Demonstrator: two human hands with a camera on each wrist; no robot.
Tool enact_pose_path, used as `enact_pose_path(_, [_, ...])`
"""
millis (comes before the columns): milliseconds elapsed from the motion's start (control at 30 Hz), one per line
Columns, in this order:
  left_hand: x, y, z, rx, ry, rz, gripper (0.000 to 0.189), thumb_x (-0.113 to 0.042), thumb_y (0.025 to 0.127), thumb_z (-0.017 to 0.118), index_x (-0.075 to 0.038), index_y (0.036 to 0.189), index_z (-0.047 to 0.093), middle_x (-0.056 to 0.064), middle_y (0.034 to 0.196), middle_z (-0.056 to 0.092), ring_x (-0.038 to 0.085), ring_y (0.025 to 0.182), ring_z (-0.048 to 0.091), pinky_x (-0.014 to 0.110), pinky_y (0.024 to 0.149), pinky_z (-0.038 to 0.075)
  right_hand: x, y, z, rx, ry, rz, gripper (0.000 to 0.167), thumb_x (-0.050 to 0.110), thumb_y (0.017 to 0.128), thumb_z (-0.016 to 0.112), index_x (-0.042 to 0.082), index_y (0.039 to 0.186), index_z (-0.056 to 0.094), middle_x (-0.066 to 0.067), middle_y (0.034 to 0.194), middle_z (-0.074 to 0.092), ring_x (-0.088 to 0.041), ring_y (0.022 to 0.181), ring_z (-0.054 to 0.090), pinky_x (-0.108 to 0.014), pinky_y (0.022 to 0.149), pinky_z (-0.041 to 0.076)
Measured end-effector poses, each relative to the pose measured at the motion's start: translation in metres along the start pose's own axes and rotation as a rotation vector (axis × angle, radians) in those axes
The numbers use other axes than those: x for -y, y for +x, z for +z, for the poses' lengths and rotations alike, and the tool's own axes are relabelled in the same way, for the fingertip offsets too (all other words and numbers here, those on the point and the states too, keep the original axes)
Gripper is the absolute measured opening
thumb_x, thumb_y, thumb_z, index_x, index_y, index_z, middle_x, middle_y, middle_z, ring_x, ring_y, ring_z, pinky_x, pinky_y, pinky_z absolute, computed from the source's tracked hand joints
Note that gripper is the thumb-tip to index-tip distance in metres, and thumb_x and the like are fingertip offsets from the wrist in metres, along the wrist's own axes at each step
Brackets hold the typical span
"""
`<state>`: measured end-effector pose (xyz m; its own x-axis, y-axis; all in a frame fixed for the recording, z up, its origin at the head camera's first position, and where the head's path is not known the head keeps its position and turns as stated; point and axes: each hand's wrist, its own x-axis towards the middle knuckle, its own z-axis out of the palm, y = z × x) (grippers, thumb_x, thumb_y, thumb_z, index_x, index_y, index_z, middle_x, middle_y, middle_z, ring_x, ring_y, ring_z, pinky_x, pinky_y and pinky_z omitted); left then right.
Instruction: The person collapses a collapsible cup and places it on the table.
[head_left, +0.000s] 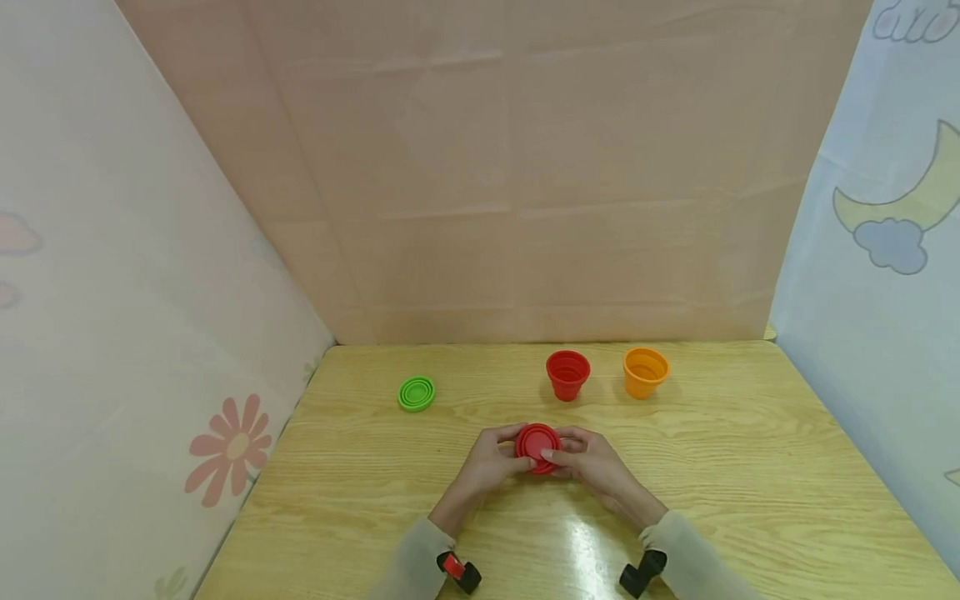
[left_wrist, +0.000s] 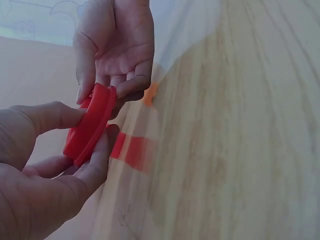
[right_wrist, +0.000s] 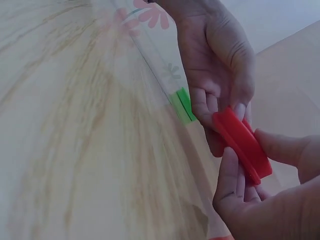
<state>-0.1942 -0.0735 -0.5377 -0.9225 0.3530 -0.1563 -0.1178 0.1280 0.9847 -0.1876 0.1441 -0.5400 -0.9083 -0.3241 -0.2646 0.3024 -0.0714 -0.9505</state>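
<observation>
Between both hands, above the table, is a red collapsible cup (head_left: 534, 439) folded flat into a disc. My left hand (head_left: 489, 460) grips its left side, thumb on the face and fingers behind the rim. On the opposite side my right hand (head_left: 597, 463) pinches it the same way, its thumb on the disc's face. In the left wrist view the folded red cup (left_wrist: 90, 127) is seen edge-on, and so is the folded red cup (right_wrist: 242, 145) in the right wrist view.
Behind the hands stand an expanded red cup (head_left: 567, 377) and, to its right, an expanded orange cup (head_left: 645, 373). A green collapsible cup (head_left: 416, 393) lies flattened at the back left. The wooden table (head_left: 750, 467) meets a beige back wall and printed side walls.
</observation>
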Motion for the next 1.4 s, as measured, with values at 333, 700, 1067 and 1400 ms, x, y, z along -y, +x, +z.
enact_pose_path(333, [-0.003, 0.002, -0.009, 0.056, -0.075, -0.056, 0.046, -0.001, 0.096, 0.072, -0.001, 0.142, 0.063, 0.016, 0.129, 0.068, 0.022, 0.109, 0.073, 0.033, 0.089, 0.066, -0.003, 0.001, -0.006, 0.035, 0.037, -0.001, 0.056, 0.012, 0.102, 0.068, -0.014, 0.147, 0.046, -0.007, 0.116, 0.076, -0.015, 0.100, 0.075, -0.032, 0.090, 0.066])
enact_pose_path(700, [0.000, 0.004, -0.016, 0.085, -0.181, -0.131, 0.034, -0.005, 0.102, 0.066, 0.004, 0.134, 0.068, 0.020, 0.130, 0.073, 0.025, 0.108, 0.076, 0.040, 0.089, 0.066, 0.000, -0.004, -0.014, 0.080, 0.048, -0.006, 0.055, 0.012, 0.103, 0.067, -0.017, 0.146, 0.048, -0.017, 0.128, 0.073, -0.021, 0.105, 0.077, -0.038, 0.093, 0.065])
enact_pose_path(1067, [0.000, 0.006, -0.020, 0.114, -0.245, -0.185, 0.031, -0.006, 0.099, 0.070, 0.006, 0.127, 0.071, 0.021, 0.119, 0.077, 0.025, 0.099, 0.079, 0.043, 0.089, 0.066, 0.000, -0.005, -0.017, 0.077, -0.041, -0.017, 0.056, 0.018, 0.100, 0.072, -0.013, 0.143, 0.054, -0.017, 0.127, 0.075, -0.019, 0.103, 0.077, -0.039, 0.095, 0.065])
enact_pose_path(1400, [0.000, 0.005, -0.024, 0.079, -0.282, -0.208, 0.034, -0.007, 0.100, 0.070, 0.010, 0.129, 0.067, 0.023, 0.115, 0.078, 0.024, 0.095, 0.080, 0.044, 0.090, 0.065, 0.001, -0.004, -0.018, 0.101, -0.201, -0.091, 0.067, 0.022, 0.093, 0.081, -0.001, 0.150, 0.053, -0.021, 0.146, 0.064, -0.020, 0.124, 0.070, -0.023, 0.096, 0.060])
